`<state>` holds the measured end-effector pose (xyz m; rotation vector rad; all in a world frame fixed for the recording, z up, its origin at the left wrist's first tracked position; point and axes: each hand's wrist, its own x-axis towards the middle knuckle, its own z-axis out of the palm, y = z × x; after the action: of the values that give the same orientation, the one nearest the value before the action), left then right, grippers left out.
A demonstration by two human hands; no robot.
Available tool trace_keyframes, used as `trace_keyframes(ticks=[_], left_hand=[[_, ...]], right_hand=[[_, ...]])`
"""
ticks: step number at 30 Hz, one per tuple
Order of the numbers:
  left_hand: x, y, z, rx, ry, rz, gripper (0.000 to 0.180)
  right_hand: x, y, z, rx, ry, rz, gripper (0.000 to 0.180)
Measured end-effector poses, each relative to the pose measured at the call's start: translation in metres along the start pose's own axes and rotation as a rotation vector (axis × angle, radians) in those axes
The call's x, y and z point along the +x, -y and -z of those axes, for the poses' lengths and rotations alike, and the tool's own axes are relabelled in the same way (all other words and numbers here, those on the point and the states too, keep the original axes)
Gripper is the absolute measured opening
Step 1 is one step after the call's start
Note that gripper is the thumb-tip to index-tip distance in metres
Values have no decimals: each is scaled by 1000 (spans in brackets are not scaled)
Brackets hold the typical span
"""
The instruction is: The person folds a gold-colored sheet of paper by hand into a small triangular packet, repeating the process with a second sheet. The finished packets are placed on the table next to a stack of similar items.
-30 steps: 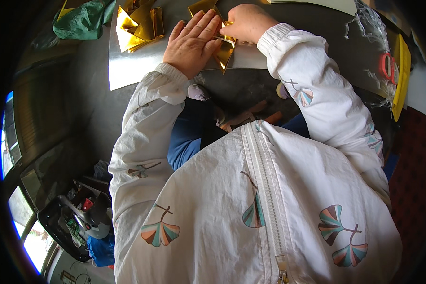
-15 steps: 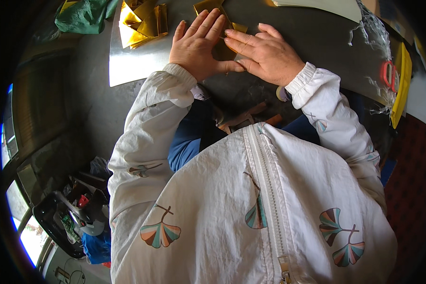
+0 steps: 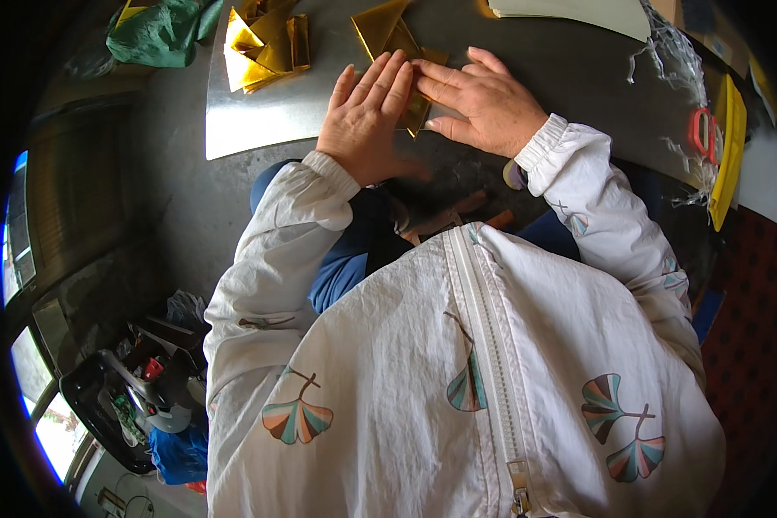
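A folded sheet of shiny gold paper (image 3: 380, 29) lies on the dark metal table (image 3: 550, 65), its pointed flaps showing beyond and between my hands. My left hand (image 3: 367, 108) rests flat at its left side, fingers stretched out, the fingertips on the paper. From the right, my right hand (image 3: 483, 99) reaches across with its fingers spread, and its index tip meets the left fingertips over the gold paper. Part of the paper is hidden under both hands. Left of them sits a pile of folded gold paper pieces (image 3: 266, 47).
A stack of pale sheets (image 3: 578, 12) is at the far edge. To the right are clear plastic strips (image 3: 675, 52), red-handled scissors (image 3: 703, 134) and a yellow strip (image 3: 728, 155). A green plastic bag (image 3: 154, 34) is at the far left; a black bin (image 3: 103, 406) stands lower left.
My left hand has slid toward me, uncovering more of the gold paper's far point. Its thumb has moved away from my right thumb. The right hand has barely shifted.
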<state>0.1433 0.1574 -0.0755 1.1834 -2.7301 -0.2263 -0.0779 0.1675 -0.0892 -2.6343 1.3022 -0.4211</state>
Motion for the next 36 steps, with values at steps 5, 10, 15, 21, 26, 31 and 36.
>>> trace_keyframes(ticks=[5, 10, 15, 21, 26, 31, 36], left_hand=[[-3, 11, 2, -14, -91, 31, 106], [-1, 10, 3, -75, -108, 42, 92], [-3, 11, 4, -85, -139, 38, 76], [2, 16, -1, -83, -261, 20, 44], [4, 14, -4, -87, -334, 23, 29], [11, 11, -4, -207, -425, 98, 18], [18, 7, -3, -330, -531, 194, 15]], right_hand=[[0, 1, 5, 10, 26, 23, 62], [-1, 12, 10, -9, 30, -15, 76], [-2, 17, 9, 47, -35, -35, 70], [1, 10, 6, 246, -89, -60, 50], [10, 7, 2, 322, -219, -102, 29], [22, 10, 1, 390, -347, -192, 19], [31, 12, 4, 421, -378, -346, 8]])
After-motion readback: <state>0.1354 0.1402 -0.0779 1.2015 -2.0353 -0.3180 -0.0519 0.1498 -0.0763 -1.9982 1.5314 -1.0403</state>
